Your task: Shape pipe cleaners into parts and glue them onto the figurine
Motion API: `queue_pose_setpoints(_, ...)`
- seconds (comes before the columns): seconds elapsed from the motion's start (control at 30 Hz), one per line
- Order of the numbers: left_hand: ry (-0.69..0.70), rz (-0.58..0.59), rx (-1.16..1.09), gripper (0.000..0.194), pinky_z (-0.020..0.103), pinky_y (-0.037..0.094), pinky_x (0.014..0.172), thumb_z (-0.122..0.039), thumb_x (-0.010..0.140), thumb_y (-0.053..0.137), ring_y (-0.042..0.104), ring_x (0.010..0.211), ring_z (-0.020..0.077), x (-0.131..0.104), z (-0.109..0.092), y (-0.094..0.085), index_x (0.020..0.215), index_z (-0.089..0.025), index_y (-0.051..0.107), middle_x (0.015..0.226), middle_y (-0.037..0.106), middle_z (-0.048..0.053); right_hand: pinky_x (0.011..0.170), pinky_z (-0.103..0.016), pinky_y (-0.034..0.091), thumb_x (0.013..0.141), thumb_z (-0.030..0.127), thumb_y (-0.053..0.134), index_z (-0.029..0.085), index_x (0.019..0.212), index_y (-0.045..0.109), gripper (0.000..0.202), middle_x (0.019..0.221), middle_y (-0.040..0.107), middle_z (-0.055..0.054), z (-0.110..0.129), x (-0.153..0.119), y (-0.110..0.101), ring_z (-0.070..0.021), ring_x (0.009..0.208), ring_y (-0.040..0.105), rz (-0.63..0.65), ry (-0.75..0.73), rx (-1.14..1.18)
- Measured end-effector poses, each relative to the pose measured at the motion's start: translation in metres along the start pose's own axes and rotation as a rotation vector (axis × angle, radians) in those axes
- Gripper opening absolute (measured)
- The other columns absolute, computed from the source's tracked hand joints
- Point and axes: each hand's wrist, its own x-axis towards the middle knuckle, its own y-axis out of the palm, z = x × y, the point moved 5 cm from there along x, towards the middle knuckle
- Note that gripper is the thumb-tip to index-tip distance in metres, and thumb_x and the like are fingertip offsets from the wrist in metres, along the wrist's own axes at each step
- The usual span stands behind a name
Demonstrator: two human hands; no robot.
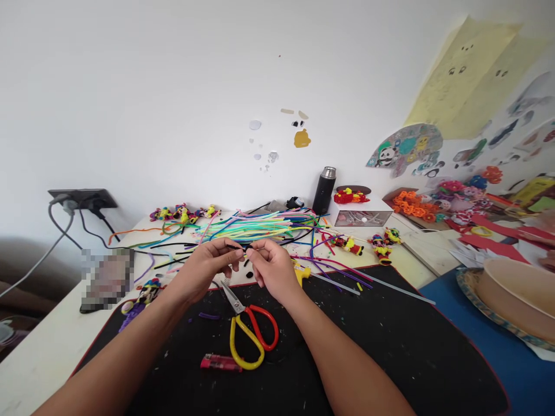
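White table (39, 361) bearing a black mat (390, 335), scissors (237, 306) and small red item (221, 363) on the mat, heaped pipe cleaners (251, 225) behind, black bottle (324, 192) beside a white box (368, 211)

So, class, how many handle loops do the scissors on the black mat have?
2: the yellow loop, lower left, and the red loop, upper right, below the right hand in the picture. Neither is hidden.
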Motion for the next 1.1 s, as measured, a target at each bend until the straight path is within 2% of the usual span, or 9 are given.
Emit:
queue_pose_setpoints(0.17, -0.027, -0.023, -0.029, 0.034, 0.024, 0.043, 0.050, -0.044, 0.068, 0.088, 0.057, 0.058, 0.0140, -0.001, 0.001, 0.000, 0.079, -0.017, 0.070, 0.064, 0.065, 0.001, 0.035, -0.022, 0.028, 0.085, 0.043, 0.067, 0.021, 0.089, 0.058, 0.024, 0.047, 0.048, 0.011, 0.000, 0.000, 0.001, -0.0087, 0.032, 0.038, 0.008, -0.004, -0.010)
queue_pose_setpoints(0.3, -0.005, -0.028, 0.032, 0.036, 0.025, 0.044, 0.052, -0.048, 0.068, 0.086, 0.055, 0.057, 0.0140, -0.001, -0.003, -0.003, 0.070, -0.018, 0.066, 0.063, 0.062, 0.000, 0.040, -0.023, 0.024, 0.087, 0.040, 0.065, 0.022, 0.088, 0.061, 0.018, 0.048, 0.044, 0.011, 0.004, -0.002, -0.001, -0.0093, 0.036, 0.036, 0.012, -0.039, -0.143)
queue_pose_setpoints(0.37, 0.044, -0.010, 0.170, 0.036, 0.026, 0.044, 0.054, -0.050, 0.071, 0.083, 0.053, 0.057, 0.0143, -0.001, -0.009, -0.005, 0.067, -0.019, 0.065, 0.063, 0.062, 0.000, 0.043, -0.024, 0.022, 0.089, 0.037, 0.064, 0.021, 0.087, 0.063, 0.016, 0.049, 0.042, 0.010, 0.006, -0.002, -0.002, -0.0099, 0.040, 0.035, 0.009, -0.072, -0.273)
queue_pose_setpoints(0.5, 0.226, -0.024, 0.609, 0.027, 0.027, 0.044, 0.061, -0.047, 0.080, 0.073, 0.058, 0.067, 0.0177, -0.001, -0.025, -0.009, 0.075, -0.021, 0.073, 0.072, 0.070, 0.002, 0.047, -0.026, 0.021, 0.089, 0.031, 0.065, 0.021, 0.084, 0.068, 0.011, 0.051, 0.042, 0.009, 0.007, -0.003, 0.000, -0.0108, 0.046, 0.034, 0.055, -0.093, -0.513)
queue_pose_setpoints(0.57, 0.242, -0.006, 0.703, 0.025, 0.027, 0.044, 0.063, -0.046, 0.083, 0.070, 0.060, 0.070, 0.0191, 0.000, -0.025, -0.009, 0.079, -0.021, 0.075, 0.076, 0.073, 0.003, 0.048, -0.027, 0.021, 0.089, 0.029, 0.066, 0.022, 0.082, 0.068, 0.011, 0.049, 0.042, 0.009, 0.004, -0.004, 0.003, -0.0107, 0.045, 0.034, 0.083, -0.083, -0.581)
queue_pose_setpoints(0.67, 0.173, 0.070, 0.649, 0.029, 0.027, 0.045, 0.059, -0.050, 0.083, 0.070, 0.060, 0.067, 0.0190, 0.002, -0.021, -0.012, 0.085, -0.021, 0.076, 0.078, 0.074, 0.004, 0.049, -0.027, 0.021, 0.089, 0.030, 0.066, 0.022, 0.080, 0.067, 0.012, 0.049, 0.042, 0.010, 0.001, -0.005, 0.006, -0.0108, 0.045, 0.034, 0.080, -0.065, -0.591)
queue_pose_setpoints(0.77, 0.144, 0.080, 0.538, 0.035, 0.026, 0.044, 0.054, -0.052, 0.080, 0.074, 0.059, 0.062, 0.0175, 0.001, -0.024, -0.018, 0.099, -0.022, 0.077, 0.078, 0.073, 0.003, 0.048, -0.027, 0.021, 0.091, 0.032, 0.064, 0.022, 0.085, 0.066, 0.012, 0.050, 0.042, 0.009, 0.000, -0.005, 0.006, -0.0116, 0.046, 0.035, 0.064, -0.057, -0.532)
queue_pose_setpoints(0.93, 0.125, 0.099, 0.558, 0.027, 0.024, 0.041, 0.050, -0.049, 0.076, 0.077, 0.055, 0.057, 0.0160, -0.001, -0.030, -0.021, 0.079, -0.023, 0.078, 0.066, 0.067, 0.001, 0.047, -0.026, 0.023, 0.091, 0.030, 0.064, 0.021, 0.088, 0.067, 0.010, 0.052, 0.045, 0.009, 0.002, -0.004, 0.003, -0.0115, 0.046, 0.037, 0.059, -0.041, -0.489)
queue_pose_setpoints(1.1, 0.132, 0.090, 0.552, 0.028, 0.025, 0.041, 0.052, -0.049, 0.076, 0.077, 0.056, 0.060, 0.0170, 0.001, -0.028, -0.020, 0.085, -0.022, 0.079, 0.069, 0.070, 0.002, 0.046, -0.025, 0.021, 0.091, 0.029, 0.065, 0.021, 0.087, 0.068, 0.009, 0.049, 0.044, 0.009, 0.001, -0.005, 0.005, -0.0105, 0.044, 0.035, 0.100, -0.016, -0.541)
